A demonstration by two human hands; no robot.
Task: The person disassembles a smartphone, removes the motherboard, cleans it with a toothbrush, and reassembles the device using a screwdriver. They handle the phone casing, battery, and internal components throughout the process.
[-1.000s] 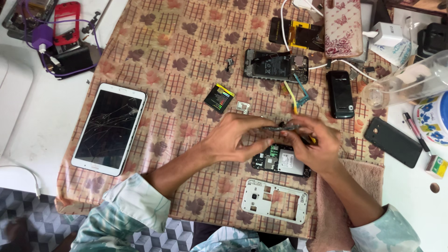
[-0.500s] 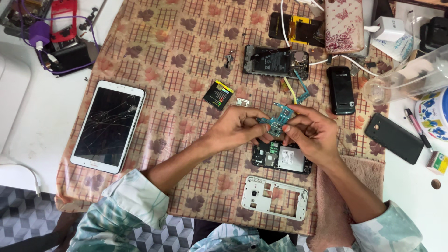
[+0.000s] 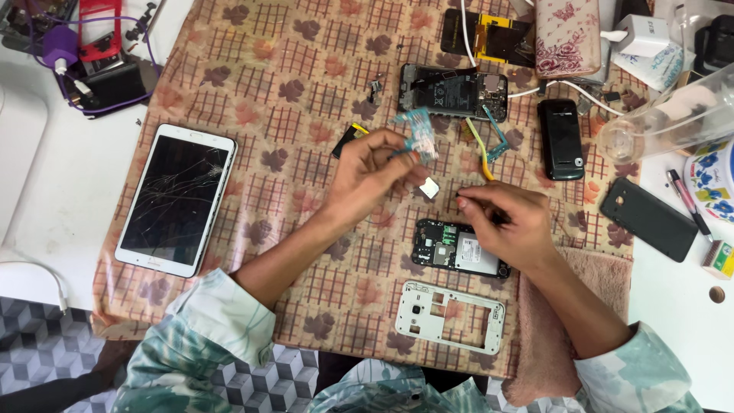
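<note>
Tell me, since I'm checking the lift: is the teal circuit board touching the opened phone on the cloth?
Apart. The head view shows the left hand holding the teal circuit board up, with patterned cloth between it and the opened phone.

White tablet (image 3: 177,200), cracked dark screen, left on cloth; small yellow-green box (image 3: 721,259) far right.

The left hand (image 3: 367,172) is covering part of the small teal circuit board (image 3: 418,134), which is showing blurred. The right hand (image 3: 505,226) is hiding the upper right corner of the opened black phone body (image 3: 451,248); whatever its grip is pinching is too small to tell. The frame's top edge is cutting off the pink floral phone case (image 3: 566,34), and the right edge is cutting the blue-patterned round plate (image 3: 715,180) and the clear plastic container (image 3: 673,122).
</note>
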